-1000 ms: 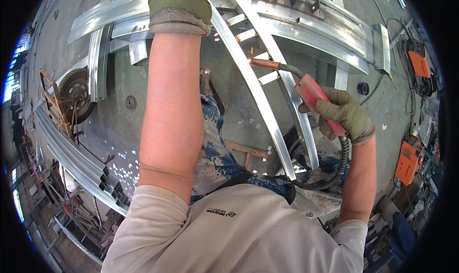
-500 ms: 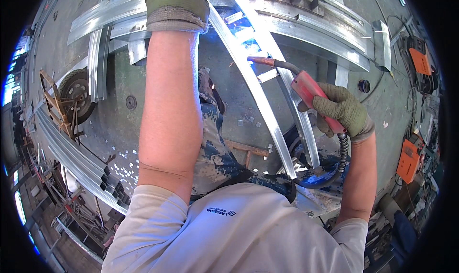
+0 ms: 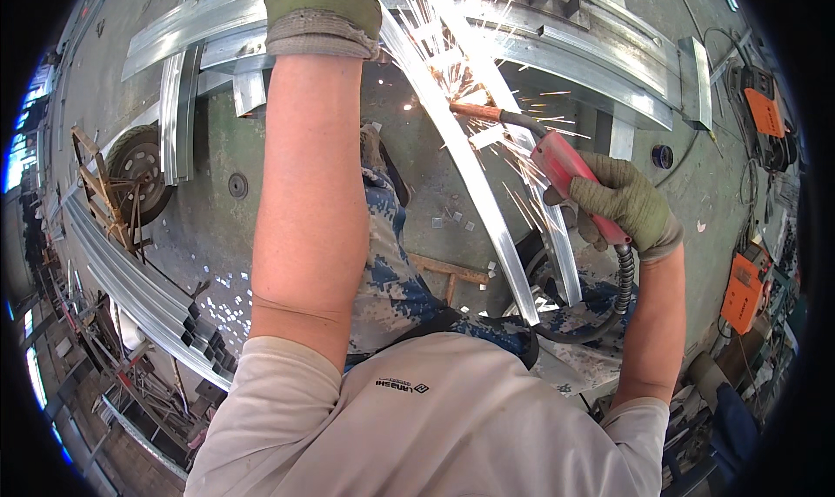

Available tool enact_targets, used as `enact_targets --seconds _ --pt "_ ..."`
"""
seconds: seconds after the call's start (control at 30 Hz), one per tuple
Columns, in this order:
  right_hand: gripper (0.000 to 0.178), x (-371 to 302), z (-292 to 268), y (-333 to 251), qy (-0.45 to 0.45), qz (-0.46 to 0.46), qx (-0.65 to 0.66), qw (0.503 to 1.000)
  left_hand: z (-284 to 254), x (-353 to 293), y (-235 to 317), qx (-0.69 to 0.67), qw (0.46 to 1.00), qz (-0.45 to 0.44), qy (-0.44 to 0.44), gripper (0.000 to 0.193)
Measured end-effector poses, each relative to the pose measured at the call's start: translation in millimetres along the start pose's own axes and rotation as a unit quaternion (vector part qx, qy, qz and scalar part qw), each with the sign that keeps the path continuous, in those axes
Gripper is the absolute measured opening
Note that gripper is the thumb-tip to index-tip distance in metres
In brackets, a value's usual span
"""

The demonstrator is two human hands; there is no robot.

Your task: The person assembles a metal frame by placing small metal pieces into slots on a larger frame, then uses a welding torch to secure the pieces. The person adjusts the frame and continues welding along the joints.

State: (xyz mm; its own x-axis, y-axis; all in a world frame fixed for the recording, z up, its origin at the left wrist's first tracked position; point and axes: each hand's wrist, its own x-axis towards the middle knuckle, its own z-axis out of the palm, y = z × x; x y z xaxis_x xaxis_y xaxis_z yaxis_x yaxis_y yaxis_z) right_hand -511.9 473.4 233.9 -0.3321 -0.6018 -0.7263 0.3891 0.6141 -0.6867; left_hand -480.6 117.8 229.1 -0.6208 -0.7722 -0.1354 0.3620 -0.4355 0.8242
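My right hand [image 3: 628, 203], in a green glove, is wrapped round the red handle of a welding torch [image 3: 570, 165]. The torch's copper-coloured nozzle points left, its tip at a small crosspiece between two long metal rails [image 3: 477, 171]. Orange sparks [image 3: 452, 75] spray outward from around the tip. The rails form a ladder-like frame that slants from the top centre down to my lap. My left hand [image 3: 320, 12], also gloved in green, reaches up to the top edge beside the frame. Its fingers lie beyond the picture, so what it touches is hidden.
Metal profiles [image 3: 591, 71] lie across the far side, more of them [image 3: 148, 280] at left. A wheel [image 3: 141, 173] stands by a rusty frame. Orange machines [image 3: 744, 293] with cables line the right. Small metal pieces [image 3: 228, 301] litter the floor, and a round spool [image 3: 662, 156] sits at right.
The bright blue-white arc glare at the torch tip has gone, and a wide burst of orange sparks now flies there. Both hands and the frame have hardly moved.
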Motion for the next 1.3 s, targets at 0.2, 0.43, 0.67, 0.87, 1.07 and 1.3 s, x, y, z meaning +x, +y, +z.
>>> enact_targets --seconds 0.2,0.43,0.67,0.87,1.07,1.3 --pt "0.051 -5.5 -1.6 -3.8 0.003 0.022 -0.016 1.0 -1.8 1.3 -0.2 -0.005 1.0 -0.002 -0.017 0.035" --pt "0.05 1.7 -0.2 3.9 0.009 -0.005 -0.006 1.0 -3.5 1.9 -2.3 -0.011 0.999 0.0 -0.031 0.039" --pt "0.051 0.7 5.0 -7.7 -0.003 0.014 0.024 1.0 -11.0 8.3 -2.0 -0.046 0.996 -0.012 -0.074 0.035" --pt "0.051 -4.7 -0.5 0.6 0.018 0.017 -0.012 1.0 3.2 -5.1 3.4 -0.012 1.0 -0.001 0.006 0.032" --pt "0.05 -1.1 -1.7 5.1 0.012 0.015 0.003 1.0 -5.9 4.9 -1.5 -0.028 0.998 -0.008 -0.049 0.035" --pt "0.049 -5.0 -0.5 0.3 0.003 0.019 0.006 1.0 0.2 -2.1 1.8 -0.005 0.999 -0.013 -0.031 0.037"
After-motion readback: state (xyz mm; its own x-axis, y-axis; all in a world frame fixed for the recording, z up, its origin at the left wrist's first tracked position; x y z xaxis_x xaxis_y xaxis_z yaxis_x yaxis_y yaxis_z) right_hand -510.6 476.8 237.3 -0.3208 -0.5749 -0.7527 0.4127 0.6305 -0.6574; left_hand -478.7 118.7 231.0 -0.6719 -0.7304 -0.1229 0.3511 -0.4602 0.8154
